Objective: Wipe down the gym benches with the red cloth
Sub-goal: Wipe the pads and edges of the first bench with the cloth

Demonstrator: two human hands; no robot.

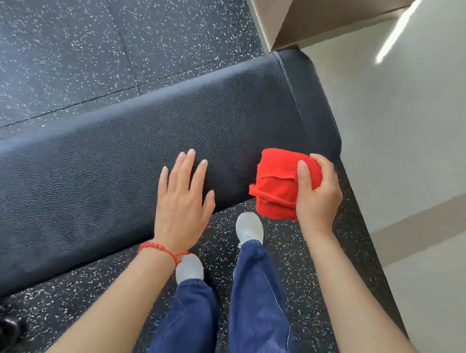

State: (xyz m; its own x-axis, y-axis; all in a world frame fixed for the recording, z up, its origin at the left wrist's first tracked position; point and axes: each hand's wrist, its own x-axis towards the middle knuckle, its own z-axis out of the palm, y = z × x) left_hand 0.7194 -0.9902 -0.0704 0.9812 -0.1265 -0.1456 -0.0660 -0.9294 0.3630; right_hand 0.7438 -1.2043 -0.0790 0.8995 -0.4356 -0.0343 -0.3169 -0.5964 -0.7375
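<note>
The right hand's (316, 194) fingers curl tightly around a folded red terry cloth (279, 185), thumb pressed across its top, holding it at the near edge of the long black textured vinyl gym bench pad (99, 174), close to that pad's right end. The left hand (182, 200) lies flat with fingers spread wide and gripping nothing, palm on the pad's near edge just left of the cloth. A red beaded bracelet (159, 247) circles the left wrist. Below, blue jeans (251, 301) and white shoes (249, 227) stand on black speckled rubber flooring (46, 52).
</note>
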